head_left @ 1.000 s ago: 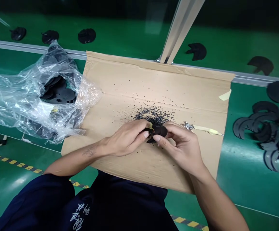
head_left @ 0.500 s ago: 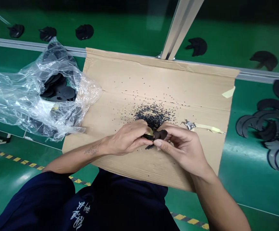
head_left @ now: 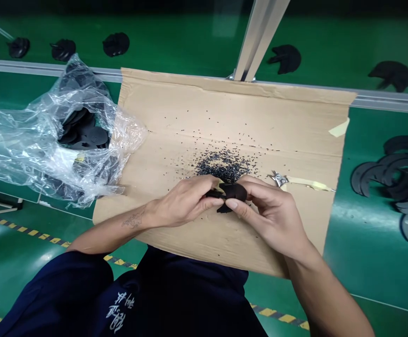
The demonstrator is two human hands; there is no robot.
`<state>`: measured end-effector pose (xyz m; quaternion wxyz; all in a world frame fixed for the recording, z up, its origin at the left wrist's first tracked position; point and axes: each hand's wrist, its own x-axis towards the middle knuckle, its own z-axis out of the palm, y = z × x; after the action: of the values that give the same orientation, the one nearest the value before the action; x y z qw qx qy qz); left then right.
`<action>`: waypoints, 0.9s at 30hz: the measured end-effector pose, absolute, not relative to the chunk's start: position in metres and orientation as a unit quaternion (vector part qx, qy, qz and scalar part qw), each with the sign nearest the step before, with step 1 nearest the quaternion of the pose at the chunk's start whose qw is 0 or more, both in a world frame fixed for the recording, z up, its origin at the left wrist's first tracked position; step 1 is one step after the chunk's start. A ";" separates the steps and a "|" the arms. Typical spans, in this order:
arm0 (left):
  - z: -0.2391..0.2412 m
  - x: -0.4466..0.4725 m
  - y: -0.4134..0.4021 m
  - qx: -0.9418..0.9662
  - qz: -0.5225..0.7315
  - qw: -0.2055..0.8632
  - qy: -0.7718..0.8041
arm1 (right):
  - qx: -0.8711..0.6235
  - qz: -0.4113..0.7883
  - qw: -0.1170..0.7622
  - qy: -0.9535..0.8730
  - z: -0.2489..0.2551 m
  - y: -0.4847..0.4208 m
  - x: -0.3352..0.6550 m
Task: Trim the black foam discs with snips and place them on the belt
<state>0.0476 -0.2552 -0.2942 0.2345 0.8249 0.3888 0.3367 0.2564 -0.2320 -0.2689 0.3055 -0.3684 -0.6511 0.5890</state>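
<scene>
My left hand [head_left: 186, 201] and my right hand [head_left: 272, 213] meet over the lower middle of the cardboard sheet [head_left: 168, 98]. Pinched between both thumbs and fingers is a thin, curved black piece [head_left: 237, 191], bent and partly covered by the fingers. A dark edge with a yellowish bit [head_left: 219, 188] shows at my left fingertips; whether it belongs to a separate tool I cannot tell. Just beyond my fingers lies a pile of small black bits [head_left: 221, 166], scattered over the cardboard.
A clear plastic bag [head_left: 31, 145] with black discs [head_left: 96, 135] inside lies at left. To the right of the pile is a star-shaped metal object [head_left: 278, 178] with yellowish tape [head_left: 305, 183]. Black crescent pieces [head_left: 393, 168] are heaped on the green table at right. A metal post [head_left: 260, 42] rises behind.
The black piece has turned a little in my fingers, showing more of its curved face. Both hands stay in nearly the same place, and the view has shifted slightly.
</scene>
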 end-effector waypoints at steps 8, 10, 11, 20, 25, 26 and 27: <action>-0.295 0.046 -0.257 0.838 0.318 0.243 0.372 | -0.373 0.601 0.299 -0.640 -0.270 -0.231 0.256; -0.296 0.045 -0.256 0.828 0.334 0.267 0.362 | -0.374 0.607 0.296 -0.635 -0.269 -0.231 0.256; -0.297 0.044 -0.256 0.823 0.345 0.273 0.359 | -0.376 0.608 0.296 -0.633 -0.269 -0.231 0.256; -0.296 0.040 -0.247 0.816 0.365 0.269 0.358 | -0.380 0.602 0.295 -0.637 -0.272 -0.230 0.257; -0.296 0.041 -0.254 0.811 0.343 0.290 0.375 | -0.381 0.600 0.305 -0.634 -0.272 -0.231 0.256; -0.296 0.041 -0.256 0.811 0.337 0.295 0.377 | -0.380 0.602 0.306 -0.632 -0.272 -0.231 0.256; -0.297 0.042 -0.258 0.811 0.331 0.298 0.379 | -0.379 0.603 0.306 -0.631 -0.272 -0.232 0.255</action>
<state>0.0420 -0.2579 -0.2967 0.2981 0.8111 0.3787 0.3315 0.2555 -0.2317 -0.2716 0.3060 -0.3792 -0.6315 0.6032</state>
